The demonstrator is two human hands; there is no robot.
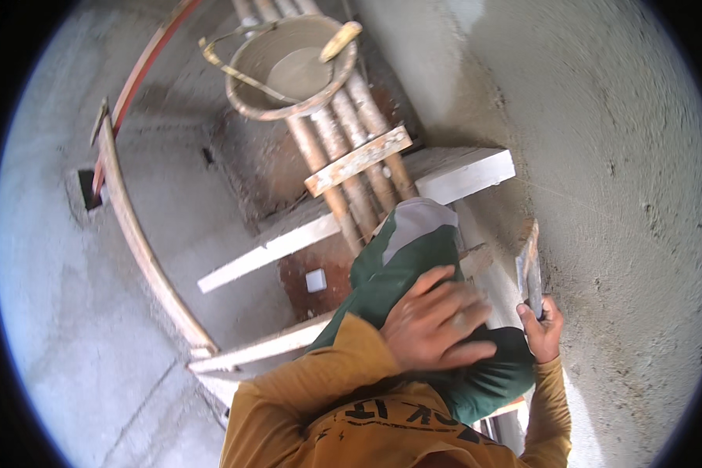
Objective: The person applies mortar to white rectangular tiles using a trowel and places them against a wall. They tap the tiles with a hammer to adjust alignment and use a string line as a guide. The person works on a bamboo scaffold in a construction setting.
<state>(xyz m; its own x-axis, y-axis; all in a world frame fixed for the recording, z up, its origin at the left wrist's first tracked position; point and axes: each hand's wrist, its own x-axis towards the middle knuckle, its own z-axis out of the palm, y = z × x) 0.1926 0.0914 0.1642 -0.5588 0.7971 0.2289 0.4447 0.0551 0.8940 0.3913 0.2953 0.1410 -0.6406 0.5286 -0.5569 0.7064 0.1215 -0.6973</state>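
"What are the hands doing?"
"The left hand [437, 327], blurred, spreads open over green trousers [402, 285]; the right hand [544, 327] grips a flat tool [530, 269] near the plastered wall [632, 195]."
"And farther off?"
"A bucket [277, 115] on round poles [336, 140]."

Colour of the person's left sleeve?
Left sleeve: mustard yellow. Best seen in the head view.

Mustard shirt [347, 437] with black print, green-and-grey trousers [394, 285], grey brown-stained tool [531, 273], grey wall [624, 234], white planks [472, 173], grey-blotched brown poles [309, 146], red strip [142, 72].
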